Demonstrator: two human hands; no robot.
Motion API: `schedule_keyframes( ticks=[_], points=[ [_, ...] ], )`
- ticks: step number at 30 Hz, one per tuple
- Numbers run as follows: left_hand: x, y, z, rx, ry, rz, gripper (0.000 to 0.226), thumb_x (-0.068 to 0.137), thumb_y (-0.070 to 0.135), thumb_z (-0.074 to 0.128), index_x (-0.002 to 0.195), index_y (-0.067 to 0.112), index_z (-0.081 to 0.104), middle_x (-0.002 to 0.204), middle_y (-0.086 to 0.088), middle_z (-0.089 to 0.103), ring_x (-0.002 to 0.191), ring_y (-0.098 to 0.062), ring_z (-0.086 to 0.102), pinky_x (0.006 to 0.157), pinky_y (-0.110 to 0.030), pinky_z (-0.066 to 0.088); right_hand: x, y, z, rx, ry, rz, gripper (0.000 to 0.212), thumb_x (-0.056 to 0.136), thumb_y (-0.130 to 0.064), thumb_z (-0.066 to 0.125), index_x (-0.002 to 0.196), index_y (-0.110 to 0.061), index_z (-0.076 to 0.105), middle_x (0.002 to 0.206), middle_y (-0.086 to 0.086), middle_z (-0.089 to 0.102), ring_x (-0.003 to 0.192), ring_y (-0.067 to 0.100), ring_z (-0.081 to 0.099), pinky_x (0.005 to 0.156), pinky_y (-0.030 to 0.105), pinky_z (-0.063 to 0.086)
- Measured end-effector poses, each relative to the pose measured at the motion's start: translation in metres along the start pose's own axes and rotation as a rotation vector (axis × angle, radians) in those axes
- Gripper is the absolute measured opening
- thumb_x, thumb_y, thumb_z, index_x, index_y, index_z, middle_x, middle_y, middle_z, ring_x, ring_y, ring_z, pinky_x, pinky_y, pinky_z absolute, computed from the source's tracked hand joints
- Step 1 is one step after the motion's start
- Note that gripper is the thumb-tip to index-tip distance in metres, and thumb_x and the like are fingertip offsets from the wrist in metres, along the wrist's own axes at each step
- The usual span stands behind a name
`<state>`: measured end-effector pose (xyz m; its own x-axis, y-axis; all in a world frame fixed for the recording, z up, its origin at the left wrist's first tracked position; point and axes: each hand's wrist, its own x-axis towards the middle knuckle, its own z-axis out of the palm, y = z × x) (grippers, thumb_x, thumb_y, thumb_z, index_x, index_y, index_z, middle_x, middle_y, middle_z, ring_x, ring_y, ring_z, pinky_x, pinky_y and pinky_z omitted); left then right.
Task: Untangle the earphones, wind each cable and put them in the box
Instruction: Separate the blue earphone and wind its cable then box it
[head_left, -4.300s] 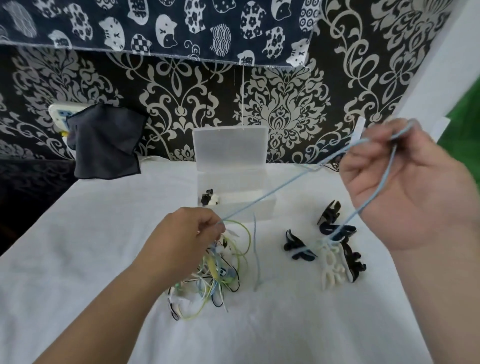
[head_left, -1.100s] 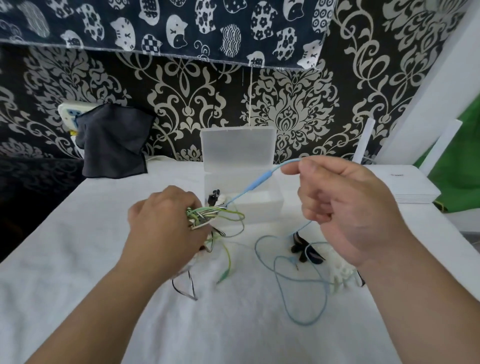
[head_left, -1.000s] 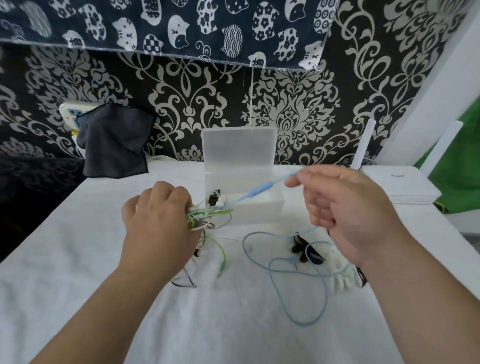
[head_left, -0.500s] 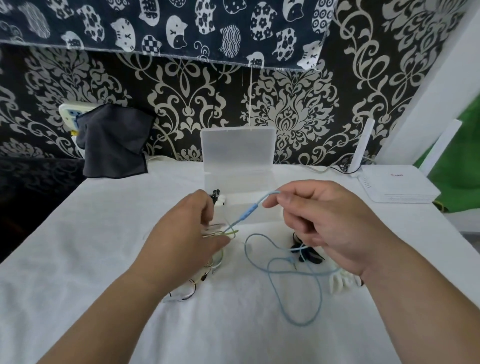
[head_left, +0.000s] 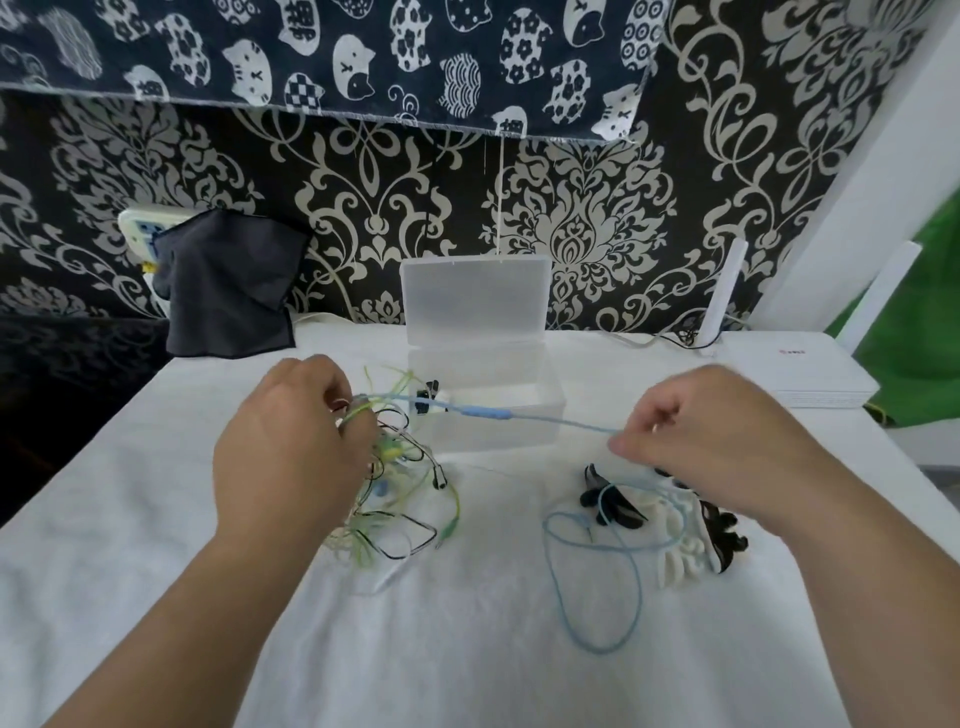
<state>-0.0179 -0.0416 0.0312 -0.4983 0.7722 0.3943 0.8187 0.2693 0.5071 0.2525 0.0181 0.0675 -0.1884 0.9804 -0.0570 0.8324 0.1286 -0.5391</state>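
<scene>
Two hands at work over the white tabletop (head_left: 467, 649). Clear box (head_left: 558, 395) stands at the far middle, lid up. Left hand (head_left: 291, 452), front-left of box: grip clamped on the tangle (head_left: 400, 499) of green, black and white earphones. Right hand (head_left: 717, 441), front-right of box: grip pinched on the blue cable (head_left: 566, 422), taut across the box front, slack looped on the cloth nearer me. Step: untangling, early; nothing wound. Next: ease blue's caught end free without tightening the knot, then wind.
</scene>
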Motion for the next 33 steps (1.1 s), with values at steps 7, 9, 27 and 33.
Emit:
schedule_keyframes(
  ticks=[7, 9, 27, 33],
  points=[
    [0.002, -0.009, 0.001, -0.014, -0.108, 0.094, 0.012, 0.093, 0.025, 0.061, 0.084, 0.024, 0.069, 0.076, 0.000, 0.067, 0.069, -0.028, 0.060, 0.062, -0.035, 0.045, 0.004, 0.015, 0.013, -0.142, -0.283, 0.221, 0.034, 0.096, -0.032, 0.055, 0.078, -0.005, 0.064, 0.063, 0.011, 0.071, 0.048, 0.019, 0.059, 0.058, 0.028, 0.046],
    [-0.003, -0.005, 0.004, -0.083, -0.335, 0.047, 0.025, 0.090, 0.033, 0.067, 0.067, 0.022, 0.068, 0.059, 0.005, 0.065, 0.053, -0.013, 0.059, 0.055, -0.030, 0.046, 0.002, 0.010, 0.015, -0.241, -0.333, 0.171, 0.026, 0.087, -0.031, 0.068, 0.084, -0.006, 0.065, 0.069, 0.006, 0.063, 0.056, 0.015, 0.054, 0.054, 0.025, 0.039],
    [-0.017, 0.010, 0.004, -0.209, -0.715, 0.005, 0.026, 0.059, 0.027, 0.092, 0.072, 0.032, 0.070, 0.076, 0.007, 0.068, 0.057, -0.005, 0.062, 0.055, -0.025, 0.052, -0.006, -0.033, 0.078, 0.051, -0.155, -0.226, 0.013, 0.091, -0.023, 0.064, 0.082, -0.021, 0.072, 0.072, -0.005, 0.071, 0.066, 0.009, 0.066, 0.063, 0.027, 0.052],
    [-0.013, -0.005, 0.010, 0.027, -0.622, 0.183, 0.020, 0.072, 0.029, 0.080, 0.082, 0.037, 0.064, 0.102, 0.017, 0.052, 0.093, -0.006, 0.053, 0.075, -0.020, 0.044, -0.001, -0.033, 0.064, 0.173, -0.071, -0.216, 0.020, 0.096, -0.025, 0.061, 0.085, -0.016, 0.075, 0.054, -0.010, 0.058, 0.046, 0.004, 0.046, 0.048, 0.015, 0.035]
  ],
)
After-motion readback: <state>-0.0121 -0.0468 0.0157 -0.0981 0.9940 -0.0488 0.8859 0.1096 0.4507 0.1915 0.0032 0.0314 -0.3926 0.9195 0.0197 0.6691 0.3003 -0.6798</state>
